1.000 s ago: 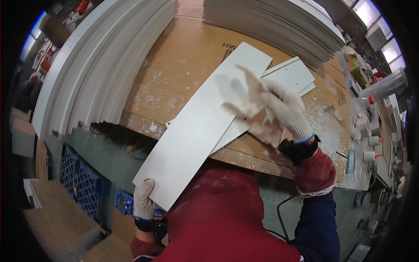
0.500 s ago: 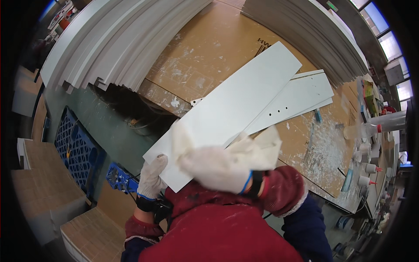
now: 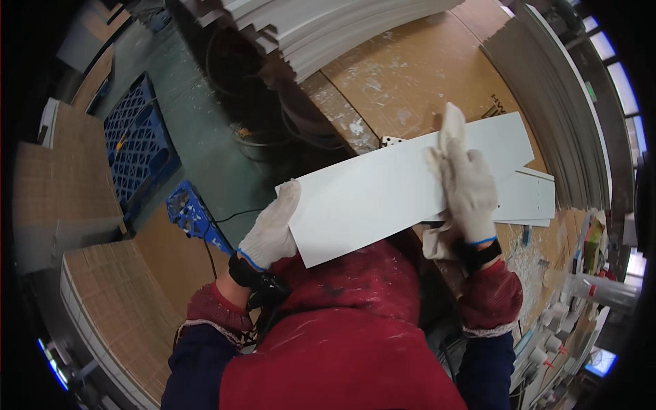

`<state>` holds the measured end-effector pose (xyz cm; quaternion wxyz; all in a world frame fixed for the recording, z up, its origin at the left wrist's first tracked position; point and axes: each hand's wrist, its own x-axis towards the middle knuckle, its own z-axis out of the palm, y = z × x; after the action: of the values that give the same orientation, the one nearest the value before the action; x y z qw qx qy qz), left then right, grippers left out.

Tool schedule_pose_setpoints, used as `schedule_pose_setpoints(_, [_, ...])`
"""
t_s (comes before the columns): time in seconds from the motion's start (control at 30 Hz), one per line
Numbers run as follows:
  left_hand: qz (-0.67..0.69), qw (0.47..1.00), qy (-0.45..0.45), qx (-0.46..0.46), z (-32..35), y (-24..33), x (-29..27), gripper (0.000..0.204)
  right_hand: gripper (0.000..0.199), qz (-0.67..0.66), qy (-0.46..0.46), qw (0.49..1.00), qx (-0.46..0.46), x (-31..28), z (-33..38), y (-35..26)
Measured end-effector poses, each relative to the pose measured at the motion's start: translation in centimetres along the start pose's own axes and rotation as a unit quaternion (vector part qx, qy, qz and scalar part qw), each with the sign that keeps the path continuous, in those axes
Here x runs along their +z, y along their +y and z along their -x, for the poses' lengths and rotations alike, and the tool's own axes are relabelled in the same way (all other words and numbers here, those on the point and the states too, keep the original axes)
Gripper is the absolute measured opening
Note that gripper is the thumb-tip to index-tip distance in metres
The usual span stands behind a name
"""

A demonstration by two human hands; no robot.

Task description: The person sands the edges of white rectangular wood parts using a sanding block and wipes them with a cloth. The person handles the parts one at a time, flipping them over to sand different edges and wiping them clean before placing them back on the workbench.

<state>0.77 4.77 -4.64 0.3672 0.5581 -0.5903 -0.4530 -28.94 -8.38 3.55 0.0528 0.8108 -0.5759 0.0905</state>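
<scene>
Your L hand (image 3: 275,225) is gripping board (image 3: 362,198), R hand (image 3: 471,188) holding cloth (image 3: 452,126) on it; wiping's prob. midway; bds (image 3: 526,195) lying past R hand, done/left unclear.

- Bright windowpanes (image 3: 622,85) glare at two o'clock.
- Deep shadow at eleven o'clock, beside the cardboard-topped workbench (image 3: 410,82).
- Slight blur softens the right glove (image 3: 473,184).
- Fisheye curvature bends the black-rimmed edges.
</scene>
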Motion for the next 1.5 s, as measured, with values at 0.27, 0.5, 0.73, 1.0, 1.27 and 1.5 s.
schedule_pose_setpoints(0.27, [0.638, 0.746, -0.072, -0.178, -1.7, 3.2, 0.5, 0.079, 0.026, -0.153, -0.100, 0.844, -0.504, -1.1, 6.9, -16.0])
schedule_pose_setpoints(0.5, [0.650, 0.742, -0.017, -0.165, -1.0, 0.7, 0.4, 0.068, 0.034, -0.410, -0.209, 0.887, -0.026, -5.6, 2.4, -4.4])
schedule_pose_setpoints(0.73, [0.625, 0.767, -0.076, -0.126, -0.9, 3.0, 0.2, 0.061, 0.029, -0.007, -0.165, 0.985, -0.046, -0.8, 0.6, -4.0])
schedule_pose_setpoints(1.0, [0.497, 0.849, -0.103, -0.144, 0.4, 1.2, -0.9, 0.047, 0.039, -0.291, -0.217, 0.864, -0.349, -3.0, 3.9, -10.3])
schedule_pose_setpoints(1.27, [0.539, 0.813, -0.172, -0.138, 0.4, 1.8, 0.0, 0.058, 0.028, -0.047, -0.063, 0.997, -0.028, 0.2, -2.8, -1.9])
schedule_pose_setpoints(1.5, [0.348, 0.919, -0.168, -0.077, 0.9, 1.4, -1.2, 0.051, 0.041, -0.108, -0.216, 0.880, -0.409, -1.1, -1.2, -18.1])
